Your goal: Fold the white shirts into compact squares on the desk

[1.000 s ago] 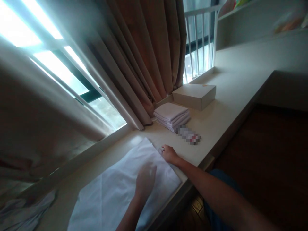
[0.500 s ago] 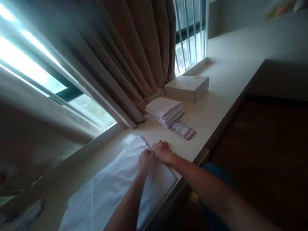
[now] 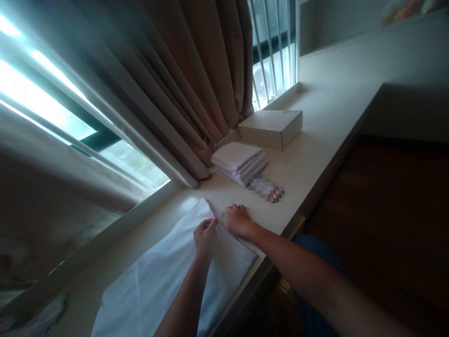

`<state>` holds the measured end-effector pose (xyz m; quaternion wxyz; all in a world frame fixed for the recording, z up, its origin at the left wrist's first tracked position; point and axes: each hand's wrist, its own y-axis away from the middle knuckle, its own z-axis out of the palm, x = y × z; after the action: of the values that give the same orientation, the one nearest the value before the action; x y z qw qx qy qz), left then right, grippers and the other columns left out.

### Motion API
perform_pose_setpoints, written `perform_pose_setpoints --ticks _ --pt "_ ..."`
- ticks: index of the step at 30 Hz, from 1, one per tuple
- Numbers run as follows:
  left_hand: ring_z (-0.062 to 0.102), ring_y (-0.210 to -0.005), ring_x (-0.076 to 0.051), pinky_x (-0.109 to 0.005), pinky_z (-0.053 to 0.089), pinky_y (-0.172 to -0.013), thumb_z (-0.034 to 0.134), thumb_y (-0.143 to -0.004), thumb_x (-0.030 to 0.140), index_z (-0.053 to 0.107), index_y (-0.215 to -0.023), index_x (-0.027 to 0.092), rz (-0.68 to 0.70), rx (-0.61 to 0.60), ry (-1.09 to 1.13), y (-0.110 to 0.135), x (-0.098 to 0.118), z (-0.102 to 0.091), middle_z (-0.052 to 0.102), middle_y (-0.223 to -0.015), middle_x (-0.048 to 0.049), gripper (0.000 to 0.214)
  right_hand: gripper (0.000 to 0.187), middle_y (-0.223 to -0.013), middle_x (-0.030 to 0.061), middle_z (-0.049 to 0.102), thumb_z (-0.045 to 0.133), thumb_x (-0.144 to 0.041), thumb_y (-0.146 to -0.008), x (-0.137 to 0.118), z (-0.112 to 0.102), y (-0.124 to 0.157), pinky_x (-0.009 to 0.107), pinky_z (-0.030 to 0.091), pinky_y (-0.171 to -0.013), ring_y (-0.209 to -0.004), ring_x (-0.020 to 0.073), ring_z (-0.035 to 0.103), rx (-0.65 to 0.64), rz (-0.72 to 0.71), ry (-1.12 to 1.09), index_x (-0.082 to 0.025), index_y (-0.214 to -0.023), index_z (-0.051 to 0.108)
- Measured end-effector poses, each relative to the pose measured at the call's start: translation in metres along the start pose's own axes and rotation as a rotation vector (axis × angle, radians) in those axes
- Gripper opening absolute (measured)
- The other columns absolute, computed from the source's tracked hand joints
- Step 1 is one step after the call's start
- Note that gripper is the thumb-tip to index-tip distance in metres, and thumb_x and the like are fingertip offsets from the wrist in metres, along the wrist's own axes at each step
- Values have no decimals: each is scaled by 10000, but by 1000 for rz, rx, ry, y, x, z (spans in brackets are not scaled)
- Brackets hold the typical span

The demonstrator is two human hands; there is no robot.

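Note:
A white cloth [image 3: 164, 267] lies spread over the ledge, with a crease running across its left part. My left hand [image 3: 205, 238] is closed, thumb and finger pinching the cloth near its far edge. Just to the right, my right hand [image 3: 239, 221] is closed on the same far edge, its fingers bent over the fabric and partly hidden. A narrow gap separates the two hands. Beyond them sits a stack of folded white cloths [image 3: 238, 159]. A small blurred-out item [image 3: 266, 188] lies in front of the stack.
A white box [image 3: 271, 128] stands on the ledge [image 3: 333, 117] past the stack. Brown curtains [image 3: 168, 70] and barred windows line the left side. The ledge's front edge drops to a dark floor [image 3: 393, 224] on the right. My knee in blue [image 3: 321, 262] is below the edge.
My left hand has moved slightly left, away from my right hand, and the cloth's edge between them shows more. My right hand has hardly moved.

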<state>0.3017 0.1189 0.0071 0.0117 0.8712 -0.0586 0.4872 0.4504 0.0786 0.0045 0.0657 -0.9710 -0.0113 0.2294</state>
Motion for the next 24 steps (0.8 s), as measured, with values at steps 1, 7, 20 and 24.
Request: perform_pose_setpoints --ticks 1,7,20,24 --pt "567 -566 -120 -245 450 -554 561 -720 616 686 -934 105 4 -2 14 1 -1 0 676 -705 -42 568 304 -1248 96 581 377 -278 -953 0 2 2 503 300 -1002 -1199 272 436 -9 -35 12 -231 -1120 627" --pt "641 -742 -171 -301 503 -727 591 -737 564 705 -921 139 98 -31 -45 3 4 -1 717 -839 -69 477 332 -1376 107 474 374 -303 -962 -7 4 9 575 192 -1062 -1288 307 346 21 -65 44 -262 -1167 631" --pt "175 -1451 -275 -526 210 -1139 313 -951 455 367 -1447 238 499 -222 -779 46 -12 16 302 -1548 -82 544 288 -1080 122 686 462 -256 -898 12 -29 7 327 430 -848 -1005 227 620 -51 66 -48 -195 -1080 676" --pt "136 -1460 -261 -500 189 -1148 280 -954 469 318 -1471 248 496 -225 -834 49 -15 19 250 -1569 -74 564 282 -990 136 715 483 -295 -886 12 -35 26 302 451 -780 -931 230 659 -93 78 -51 -169 -1015 700"
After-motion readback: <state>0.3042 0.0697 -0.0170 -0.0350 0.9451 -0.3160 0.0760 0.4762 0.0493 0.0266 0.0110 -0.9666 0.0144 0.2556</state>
